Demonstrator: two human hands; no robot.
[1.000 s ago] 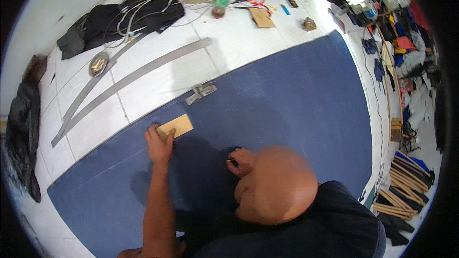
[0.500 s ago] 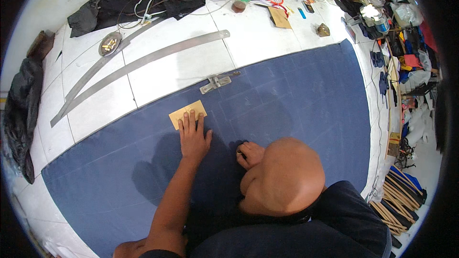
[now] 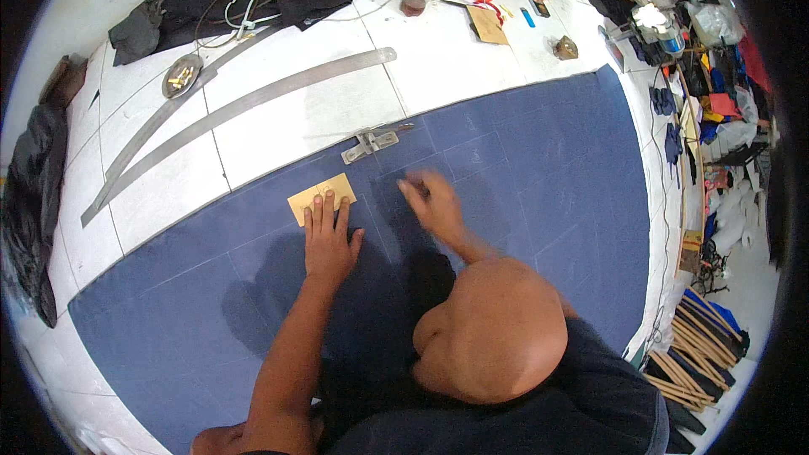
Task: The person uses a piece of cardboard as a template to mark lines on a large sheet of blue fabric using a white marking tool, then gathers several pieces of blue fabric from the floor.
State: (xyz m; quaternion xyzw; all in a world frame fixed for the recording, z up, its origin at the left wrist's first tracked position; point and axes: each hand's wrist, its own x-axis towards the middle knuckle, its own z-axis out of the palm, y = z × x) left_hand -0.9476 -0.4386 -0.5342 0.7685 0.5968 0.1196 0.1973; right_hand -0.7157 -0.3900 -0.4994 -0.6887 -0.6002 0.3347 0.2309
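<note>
- Head view, left side: a long metal strip (image 3: 337,68) lies on the white tiles (image 3: 278,141), well apart from the hands.
- The left hand (image 3: 329,240) rests flat, fingers stretched out, on a yellow card (image 3: 308,195), which lies on the blue cloth (image 3: 573,177) near its far edge.
- A metal piece (image 3: 371,145) sits at that edge, just beyond the card.
- The right hand (image 3: 436,202), apart from the left, is over the cloth, fingers curled (blurred; I cannot tell whether they grip anything).
- Wooden sticks (image 3: 699,333) lie heaped at far right.

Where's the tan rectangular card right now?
In the head view, the card lies left of centre on the dark-blue cloth, partly under the person's left hand.
</note>
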